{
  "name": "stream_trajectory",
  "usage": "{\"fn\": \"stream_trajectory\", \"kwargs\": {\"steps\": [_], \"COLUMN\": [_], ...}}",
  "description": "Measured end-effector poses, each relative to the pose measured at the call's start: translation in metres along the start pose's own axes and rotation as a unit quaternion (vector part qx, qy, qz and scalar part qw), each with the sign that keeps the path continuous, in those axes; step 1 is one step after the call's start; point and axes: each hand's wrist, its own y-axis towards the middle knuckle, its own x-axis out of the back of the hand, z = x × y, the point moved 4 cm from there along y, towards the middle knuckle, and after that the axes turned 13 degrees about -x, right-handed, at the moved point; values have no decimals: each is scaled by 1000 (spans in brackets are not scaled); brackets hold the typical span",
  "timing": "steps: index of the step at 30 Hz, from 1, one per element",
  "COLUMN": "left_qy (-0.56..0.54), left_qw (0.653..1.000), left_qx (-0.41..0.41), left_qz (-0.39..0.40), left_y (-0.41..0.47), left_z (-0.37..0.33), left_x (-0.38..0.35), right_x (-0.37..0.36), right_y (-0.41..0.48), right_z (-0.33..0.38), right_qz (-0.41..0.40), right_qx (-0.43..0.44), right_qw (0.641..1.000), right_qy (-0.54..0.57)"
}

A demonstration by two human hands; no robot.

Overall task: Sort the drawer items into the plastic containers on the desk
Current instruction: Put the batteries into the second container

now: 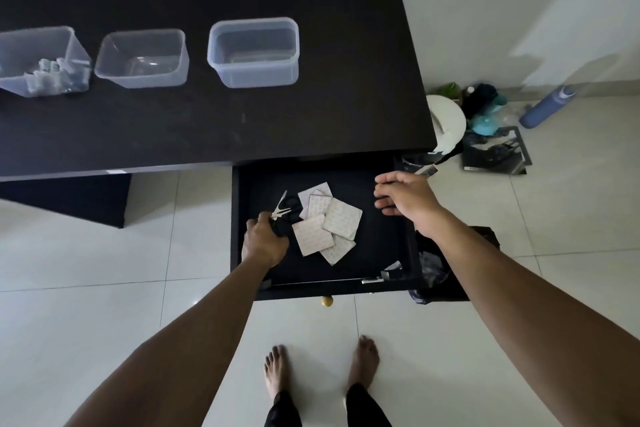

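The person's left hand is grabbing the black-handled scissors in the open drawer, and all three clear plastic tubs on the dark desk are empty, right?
Not quite. The head view shows the leftmost clear plastic tub already holds small items; only the other two look empty. The left hand is indeed gripping the black-handled scissors in the open drawer.

Your left hand (265, 242) covers the lower handle of the scissors (282, 210), so you cannot see how the fingers grip it, and the black handles blur into the dark drawer (381, 246) floor. The leftmost container (41, 59) is cut off by the picture's left edge, and the pale items (52, 78) inside it are too blurred to name. The desk (207, 121) hides part of the white round object (446, 121) on the floor, and the dark clutter (485, 107) beside it is too small to tell apart.
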Motion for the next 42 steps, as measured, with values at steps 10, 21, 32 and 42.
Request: {"fn": "stream_trajectory", "kwargs": {"steps": [10,21,32,42], "left_qy": [214,213,151,97], "left_qw": [974,973,985,993], "left_qx": [-48,-55,-58,-60], "left_qz": [50,66,57,43], "left_y": [20,25,27,22], "left_z": [15,20,20,24], "left_x": [-31,-32,-26,-23], "right_x": [-30,-41,-52,-64], "right_y": [18,23,31,42], "right_z": [-4,-14,-69,-88], "right_qz": [13,-1,50,65], "right_qx": [15,33,36,69], "right_qw": [998,980,735,670], "right_qy": [-52,-196,-675,-737]}}
